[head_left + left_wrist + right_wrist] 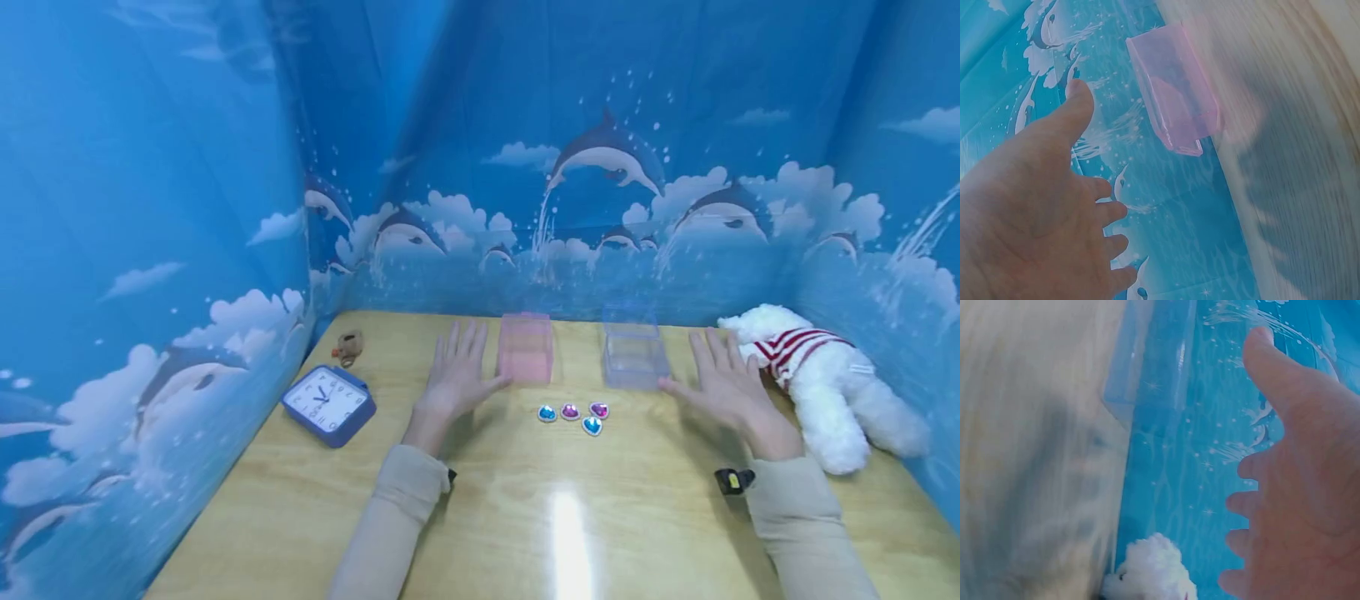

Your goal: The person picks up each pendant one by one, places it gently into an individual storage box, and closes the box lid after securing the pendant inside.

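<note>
The left hand, fingers straight and spread, has the pink box at its two o'clock; the right hand, fingers likewise, has the clear box at its ten; four gems lie on the surface at the pink box's five o'clock

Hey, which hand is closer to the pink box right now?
Left. The left hand is just left of the pink box; the right hand is farther away, to the right, past the clear box.
</note>
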A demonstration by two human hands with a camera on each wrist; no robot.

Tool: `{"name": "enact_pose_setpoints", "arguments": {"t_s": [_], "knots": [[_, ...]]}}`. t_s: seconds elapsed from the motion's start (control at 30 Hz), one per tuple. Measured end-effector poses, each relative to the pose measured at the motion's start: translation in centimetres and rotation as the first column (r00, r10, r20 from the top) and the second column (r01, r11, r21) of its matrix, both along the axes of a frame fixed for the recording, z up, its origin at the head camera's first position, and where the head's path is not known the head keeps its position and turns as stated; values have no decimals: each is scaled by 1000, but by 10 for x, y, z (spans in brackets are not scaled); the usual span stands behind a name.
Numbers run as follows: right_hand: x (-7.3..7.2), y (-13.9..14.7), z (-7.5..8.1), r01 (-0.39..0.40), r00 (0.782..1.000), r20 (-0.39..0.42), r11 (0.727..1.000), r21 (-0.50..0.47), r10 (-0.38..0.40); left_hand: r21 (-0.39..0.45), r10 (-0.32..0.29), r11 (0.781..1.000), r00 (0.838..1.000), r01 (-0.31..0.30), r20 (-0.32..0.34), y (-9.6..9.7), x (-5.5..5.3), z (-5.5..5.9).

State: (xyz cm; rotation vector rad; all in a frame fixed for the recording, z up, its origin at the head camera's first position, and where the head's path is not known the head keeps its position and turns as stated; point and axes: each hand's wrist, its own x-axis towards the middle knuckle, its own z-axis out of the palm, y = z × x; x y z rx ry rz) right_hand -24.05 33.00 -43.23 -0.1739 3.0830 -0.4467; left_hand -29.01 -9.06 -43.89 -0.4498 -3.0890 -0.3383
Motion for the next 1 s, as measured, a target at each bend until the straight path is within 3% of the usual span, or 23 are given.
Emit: {"name": "enact_pose_setpoints", "arguments": {"t_s": [0.2,0.37,0.43,0.6,0.87,1.0], "knots": [[2,1,-1,-7,999,-49,1000,-15,7,33,-18,999,999,19,-26,3,2,0],[3,-10,4,-73,978,-200,997,-31,66,183,8,983,1000,-6,-11,6,0,0],[3,-18,10,-130,965,-232,991,-34,119,288,15,957,1000,-21,26,8,-2,1],[-1,-43,18,-293,942,-184,955,-49,279,482,31,871,991,-92,131,14,-13,1],[-15,-68,0,-431,895,-141,902,-34,423,618,15,774,980,-137,198,18,-31,-6],[-18,-77,-7,-482,870,-143,876,-36,472,654,1,740,972,-157,233,19,-35,-12]]}}
